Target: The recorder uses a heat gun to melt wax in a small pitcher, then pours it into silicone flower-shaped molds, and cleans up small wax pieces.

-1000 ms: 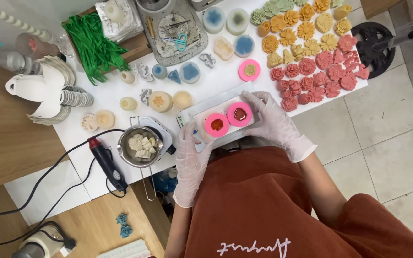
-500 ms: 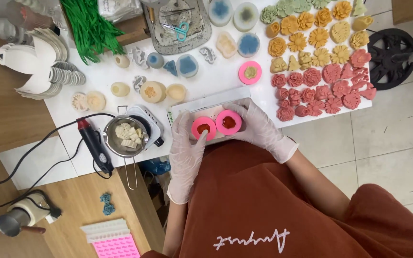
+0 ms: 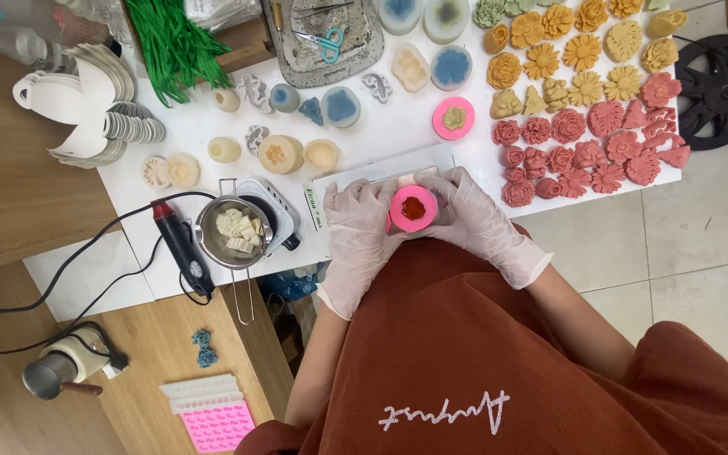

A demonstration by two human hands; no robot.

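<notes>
Hands, left (image 3: 362,226) and right (image 3: 472,215), gloved, curl inward from both sides, gripping one pink mould (image 3: 413,208).

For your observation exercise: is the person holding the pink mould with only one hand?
No, both the left hand and right hand grip the pink mould.

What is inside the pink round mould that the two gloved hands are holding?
The pink mould holds a dark red filling, seen from above. The left hand and right hand cover its sides, so its depth and underside cannot be seen.
</notes>
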